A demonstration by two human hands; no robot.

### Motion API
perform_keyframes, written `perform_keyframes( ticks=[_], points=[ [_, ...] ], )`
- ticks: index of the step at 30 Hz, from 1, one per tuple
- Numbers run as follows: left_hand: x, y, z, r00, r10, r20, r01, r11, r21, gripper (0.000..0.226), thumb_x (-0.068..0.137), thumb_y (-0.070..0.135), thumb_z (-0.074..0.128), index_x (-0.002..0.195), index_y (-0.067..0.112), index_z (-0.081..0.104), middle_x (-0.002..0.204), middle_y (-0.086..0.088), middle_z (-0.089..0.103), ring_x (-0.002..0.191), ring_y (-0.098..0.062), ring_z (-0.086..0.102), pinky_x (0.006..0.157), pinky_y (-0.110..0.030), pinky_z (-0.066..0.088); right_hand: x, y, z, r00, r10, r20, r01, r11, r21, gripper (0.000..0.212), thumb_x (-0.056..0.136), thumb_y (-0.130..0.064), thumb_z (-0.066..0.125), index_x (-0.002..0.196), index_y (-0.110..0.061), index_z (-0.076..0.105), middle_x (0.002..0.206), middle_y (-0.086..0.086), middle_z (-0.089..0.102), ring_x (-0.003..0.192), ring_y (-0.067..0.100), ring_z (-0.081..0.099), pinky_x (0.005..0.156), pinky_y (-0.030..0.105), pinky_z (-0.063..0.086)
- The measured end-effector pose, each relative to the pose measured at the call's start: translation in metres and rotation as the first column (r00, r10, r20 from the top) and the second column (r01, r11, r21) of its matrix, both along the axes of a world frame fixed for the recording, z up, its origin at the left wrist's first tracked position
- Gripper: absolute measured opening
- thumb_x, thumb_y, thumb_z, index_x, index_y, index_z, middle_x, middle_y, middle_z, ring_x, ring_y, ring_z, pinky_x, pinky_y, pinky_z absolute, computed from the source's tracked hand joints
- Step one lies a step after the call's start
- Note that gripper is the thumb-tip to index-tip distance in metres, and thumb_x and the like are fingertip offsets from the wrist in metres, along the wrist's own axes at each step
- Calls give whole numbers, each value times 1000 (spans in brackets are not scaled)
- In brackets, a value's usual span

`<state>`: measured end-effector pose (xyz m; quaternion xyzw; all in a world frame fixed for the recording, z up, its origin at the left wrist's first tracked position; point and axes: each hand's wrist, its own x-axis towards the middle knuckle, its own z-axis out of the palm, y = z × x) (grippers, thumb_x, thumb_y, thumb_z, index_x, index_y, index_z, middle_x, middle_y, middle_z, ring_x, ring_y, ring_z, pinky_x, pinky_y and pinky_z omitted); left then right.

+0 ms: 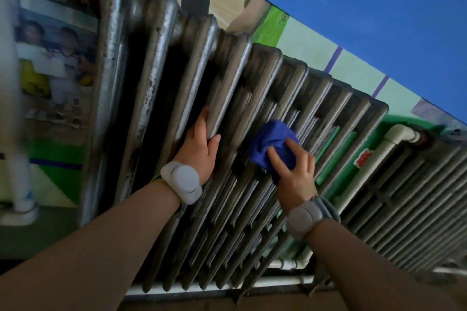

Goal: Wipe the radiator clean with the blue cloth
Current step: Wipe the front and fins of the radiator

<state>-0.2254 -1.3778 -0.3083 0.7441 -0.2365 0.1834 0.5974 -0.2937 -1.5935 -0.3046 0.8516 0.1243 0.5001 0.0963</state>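
We find wiping under way: our right hand (294,174) grasps the bunched blue cloth (271,145), pressed mid-face on the grey ribbed cast-iron radiator (161,63). Our left hand (201,149) clasps a rib. Next, likely sweep along adjacent ribs.

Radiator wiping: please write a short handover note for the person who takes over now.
Left hand: grips a fin of the radiator, bracing.
Right hand: holds the bunched blue cloth, pressed on the middle fins.
Done: cannot tell which fins are wiped; the upper ends look dark and grimy.
Left: the fin tops and the other fins.
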Motion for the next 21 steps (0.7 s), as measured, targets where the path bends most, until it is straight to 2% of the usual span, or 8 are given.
perform_keyframes(
  ticks=[3,6,12,17,19,21],
  points=[
    [-1,1,0,1000,1,-24,-1,1000,22,62,97,28,39,148,29,4,150,-9,26,122,-28,49,89,-21,35,-9,1,-7,997,18,-71,-20,1000,-20,82,63,11,76,127,-29,44,131,10,33,108,36,36,87,48,43],
    [-1,4,0,1000,0,-15,1,999,48,62,97,28,39,148,29,4,152,-7,24,126,-26,45,91,-19,32,-20,2,16,993,50,-103,-58,996,-74,80,63,10,77,126,-28,45,129,9,34,108,35,36,87,46,41],
    [1,3,-1,1000,-15,-22,16,999,48,63,97,29,38,148,29,1,151,-10,25,124,-26,46,92,-22,35,-14,9,86,995,3,103,-2,1000,-6,74,70,13,64,128,-28,44,136,6,29,117,38,31,96,50,36],
    [0,5,-2,1000,-18,-23,19,998,61,63,98,31,37,148,32,-1,152,-5,22,123,-25,47,90,-21,35,9,14,39,989,-59,133,51,997,66,66,74,8,44,129,-28,41,136,7,26,116,36,28,93,56,38],
    [-1,5,-1,1000,-13,-19,14,997,73,63,98,32,37,148,33,-1,153,-4,21,122,-25,49,88,-22,36,7,8,11,993,-69,92,67,998,20,60,77,3,46,128,-28,43,134,10,29,115,38,30,90,57,41],
    [-2,6,-2,1000,-5,-9,6,996,93,63,97,31,38,148,33,0,153,-3,21,123,-25,48,88,-21,35,1,2,-12,997,-70,-14,70,998,-2,56,80,-4,53,128,-30,43,133,12,33,116,38,32,88,58,45]
  ],
)
